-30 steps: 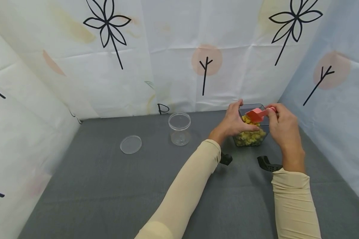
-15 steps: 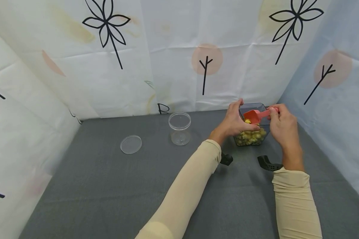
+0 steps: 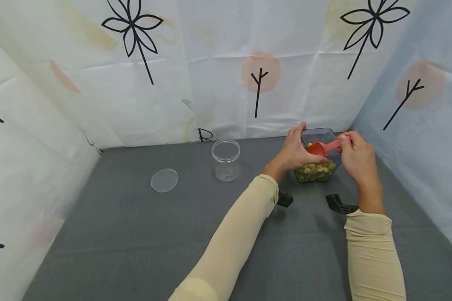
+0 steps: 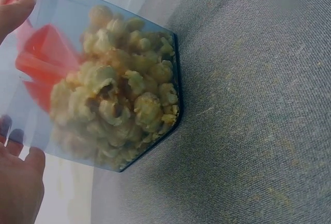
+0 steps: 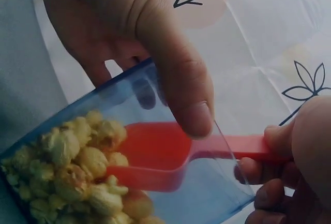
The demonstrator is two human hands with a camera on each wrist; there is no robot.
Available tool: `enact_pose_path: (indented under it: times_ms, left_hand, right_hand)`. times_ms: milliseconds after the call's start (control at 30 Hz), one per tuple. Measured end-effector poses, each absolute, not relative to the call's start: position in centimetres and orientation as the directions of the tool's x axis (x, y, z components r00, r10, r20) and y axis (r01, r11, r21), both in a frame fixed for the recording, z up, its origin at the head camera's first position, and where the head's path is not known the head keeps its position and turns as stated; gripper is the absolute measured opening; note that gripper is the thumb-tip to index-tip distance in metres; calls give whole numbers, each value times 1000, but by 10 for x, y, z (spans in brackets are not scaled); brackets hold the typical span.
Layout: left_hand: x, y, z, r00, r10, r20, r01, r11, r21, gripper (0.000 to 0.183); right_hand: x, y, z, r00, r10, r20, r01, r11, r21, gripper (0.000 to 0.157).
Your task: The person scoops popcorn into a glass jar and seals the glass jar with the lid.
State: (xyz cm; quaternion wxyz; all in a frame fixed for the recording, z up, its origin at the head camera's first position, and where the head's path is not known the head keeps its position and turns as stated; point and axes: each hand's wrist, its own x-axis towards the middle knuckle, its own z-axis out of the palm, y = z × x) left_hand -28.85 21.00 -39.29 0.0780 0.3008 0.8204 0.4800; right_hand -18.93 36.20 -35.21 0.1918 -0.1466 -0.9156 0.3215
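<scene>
The likely light red plastic scoop (image 3: 317, 149) has dipped toward eight o'clock, right hand (image 3: 358, 161) sensibly gripping its handle (image 3: 332, 145), left hand (image 3: 294, 150) clasping the clear boxy plastic tub (image 3: 319, 134).

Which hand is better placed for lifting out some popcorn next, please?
Probably the right hand: it grips the red scoop by its handle, with the front edge at the popcorn. The left hand is occupied, holding the clear container.

I see two hands (image 3: 296, 152) (image 3: 357, 159), one scoop (image 3: 317, 149) and one box (image 3: 318, 133) at the frame's right, one jar (image 3: 226, 165) mid-frame, one lid (image 3: 164, 180) left.
</scene>
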Motion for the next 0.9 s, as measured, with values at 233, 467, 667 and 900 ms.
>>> enact_pose_path:
  times_ms: [233, 467, 667, 900]
  left_hand:
    - [-289, 211, -392, -807, 570, 155, 413, 357, 837, 117]
    - [-286, 210, -391, -815, 561, 147, 403, 365, 839, 117]
    - [-286, 210, -391, -813, 563, 148, 397, 351, 848, 118]
    - [-286, 210, -391, -817, 557, 147, 392, 351, 850, 119]
  right_hand:
    - [-190, 362, -353, -857, 471, 210, 189, 665, -722, 51]
    - [-192, 359, -356, -852, 494, 173, 218, 634, -742, 49]
    - [-193, 363, -358, -817, 569, 94, 247, 492, -835, 38]
    - [-196, 361, -358, -785, 617, 51, 242, 381, -892, 30]
